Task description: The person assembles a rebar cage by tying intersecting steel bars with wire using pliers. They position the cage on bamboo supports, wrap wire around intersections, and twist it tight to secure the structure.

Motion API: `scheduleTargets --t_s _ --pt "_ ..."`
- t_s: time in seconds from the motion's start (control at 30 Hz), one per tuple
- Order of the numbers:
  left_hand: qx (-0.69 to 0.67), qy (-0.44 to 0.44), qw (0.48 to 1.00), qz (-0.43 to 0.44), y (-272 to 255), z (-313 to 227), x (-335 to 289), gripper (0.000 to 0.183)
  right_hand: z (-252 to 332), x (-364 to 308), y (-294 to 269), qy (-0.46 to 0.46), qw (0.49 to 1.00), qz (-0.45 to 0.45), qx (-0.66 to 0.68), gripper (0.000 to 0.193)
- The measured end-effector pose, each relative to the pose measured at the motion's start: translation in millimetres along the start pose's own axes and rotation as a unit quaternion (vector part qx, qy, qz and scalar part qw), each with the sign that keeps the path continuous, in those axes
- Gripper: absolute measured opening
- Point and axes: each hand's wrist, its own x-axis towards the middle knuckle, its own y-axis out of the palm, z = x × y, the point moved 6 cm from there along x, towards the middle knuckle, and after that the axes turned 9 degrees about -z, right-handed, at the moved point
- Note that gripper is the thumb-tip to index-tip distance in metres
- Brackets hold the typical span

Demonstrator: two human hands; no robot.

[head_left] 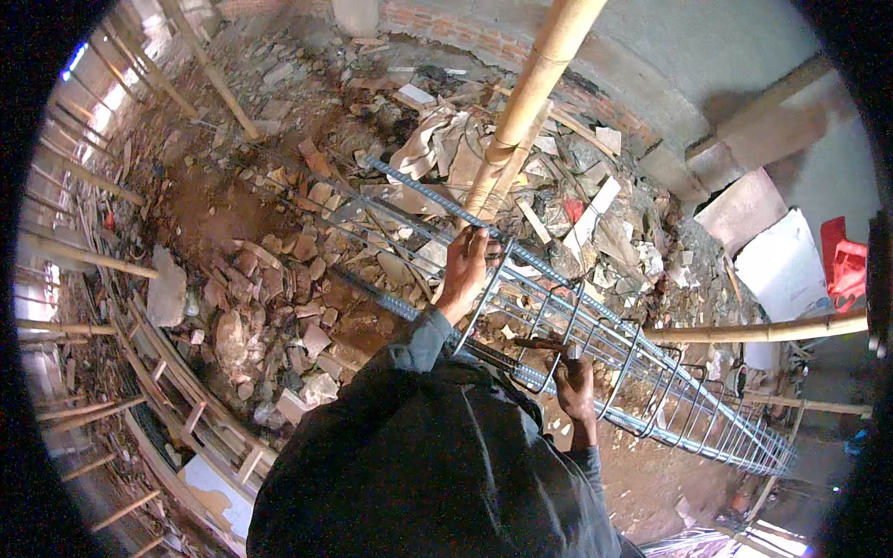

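A long cage of ribbed steel rebar with square stirrups runs slantwise in front of me, from upper left to lower right. My left hand has its fingers wrapped over the upper rebar, next to the endmost stirrup and close to an upright bamboo pole. Lower and to the right, my right hand is closed round a thin, rust-brown hand tool that points left across the cage. Its exact kind cannot be made out. Loose bar ends stick out to the left beyond the stirrups.
Broken brick and stone rubble covers the ground. A horizontal bamboo pole crosses at the right, below a white board and a red sheet-like piece. Several bamboo props and a wooden ladder-like frame stand at the left.
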Motion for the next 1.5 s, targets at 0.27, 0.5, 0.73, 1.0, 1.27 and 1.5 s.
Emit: scheduleTargets --t_s 0.27,0.5,0.73,1.0,1.27,1.5 --pt "0.037 -0.022 0.999 0.020 2 0 -4 0.043 25 -4 9 -0.198 0.941 -0.272 -0.039 0.014" --pt "0.043 0.007 0.999 0.024 4 -1 -10 0.046 92 -5 -3 -0.237 0.852 -0.467 0.017 0.045" --pt "0.098 0.087 0.991 0.014 6 -12 -5 0.042 215 35 -43 -0.172 0.819 -0.373 0.401 0.078" --pt "-0.051 0.027 0.998 -0.024 7 12 -6 0.038 245 84 -9 0.086 0.982 0.155 0.072 0.048" --pt "-0.101 0.044 0.993 0.048 14 2 -9 0.049 272 161 18 -0.249 0.743 0.294 -0.548 0.060" --pt "-0.138 -0.053 0.989 0.014 20 -7 -17 0.061 264 199 53 -0.259 0.594 0.361 -0.671 0.072"
